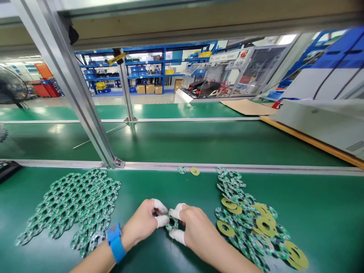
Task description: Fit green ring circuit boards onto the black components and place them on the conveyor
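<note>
Now, green ring (171, 228) at centre | left hand (142, 223) pinching its nine-o'clock edge, right hand (197, 231) its three | step looks like two-handed handling | ring rows (85, 197) nine o'clock, mixed pile (273, 229) three | next move calls for light, even fingertips

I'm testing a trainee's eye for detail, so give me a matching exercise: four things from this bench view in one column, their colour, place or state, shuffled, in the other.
1. wristband
2. ring group with no yellow
3. mixed green and yellow ring group
4. single ring between the two groups, nearest the camera

A. loosely heaped, right of the right hand
B. at the fingers of both hands
C. blue, around the left wrist
D. in overlapping rows, left of the left hand

Pairs: 1-C, 2-D, 3-A, 4-B
</note>
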A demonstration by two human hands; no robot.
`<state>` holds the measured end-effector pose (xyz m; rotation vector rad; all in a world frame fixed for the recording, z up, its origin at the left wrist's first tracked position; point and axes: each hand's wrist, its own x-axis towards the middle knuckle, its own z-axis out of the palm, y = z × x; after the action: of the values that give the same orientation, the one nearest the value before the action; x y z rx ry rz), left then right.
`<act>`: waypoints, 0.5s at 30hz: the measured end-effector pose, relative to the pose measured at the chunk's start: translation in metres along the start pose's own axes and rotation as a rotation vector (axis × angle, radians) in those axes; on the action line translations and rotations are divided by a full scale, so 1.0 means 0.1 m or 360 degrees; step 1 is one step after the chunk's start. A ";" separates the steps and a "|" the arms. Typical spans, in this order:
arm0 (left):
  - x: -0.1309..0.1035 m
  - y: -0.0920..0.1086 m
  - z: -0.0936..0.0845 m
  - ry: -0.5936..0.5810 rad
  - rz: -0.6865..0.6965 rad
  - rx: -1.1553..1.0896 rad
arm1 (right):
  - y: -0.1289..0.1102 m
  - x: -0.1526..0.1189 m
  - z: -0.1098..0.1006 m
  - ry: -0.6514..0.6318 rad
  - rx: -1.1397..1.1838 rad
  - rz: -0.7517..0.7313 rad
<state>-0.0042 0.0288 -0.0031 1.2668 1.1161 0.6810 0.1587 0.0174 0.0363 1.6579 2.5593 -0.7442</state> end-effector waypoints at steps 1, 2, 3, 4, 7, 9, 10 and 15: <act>0.01 -0.01 0.00 -0.0010 0.0002 -0.0005 | 0.00 0.00 -0.01 0.0005 0.0006 -0.0008; 0.02 -0.02 0.00 -0.0025 0.0002 -0.0010 | -0.01 0.00 -0.02 0.0017 0.0014 -0.0010; 0.03 -0.03 -0.01 -0.0039 0.0005 -0.0011 | -0.01 -0.01 -0.03 0.0040 0.0024 -0.0012; 0.04 -0.04 -0.01 -0.0050 0.0012 -0.0008 | -0.01 -0.01 -0.03 0.0069 0.0037 -0.0015; 0.05 -0.06 -0.02 -0.0062 0.0053 -0.0007 | -0.01 -0.03 -0.02 0.0161 0.0097 -0.0042; 0.04 -0.06 -0.02 -0.0067 0.0093 0.0000 | 0.03 -0.06 0.02 0.0198 0.0181 -0.0075; 0.04 -0.06 -0.03 -0.0096 0.0103 0.0001 | 0.06 -0.08 0.05 0.0213 0.0248 -0.0088; 0.03 -0.01 -0.09 -0.0112 0.0033 -0.0013 | 0.33 -0.17 0.15 0.0360 0.0855 0.0013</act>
<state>-0.0114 0.0347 -0.0047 1.2877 1.0427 0.6510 0.1909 0.0080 0.0149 1.9835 2.6500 -1.4216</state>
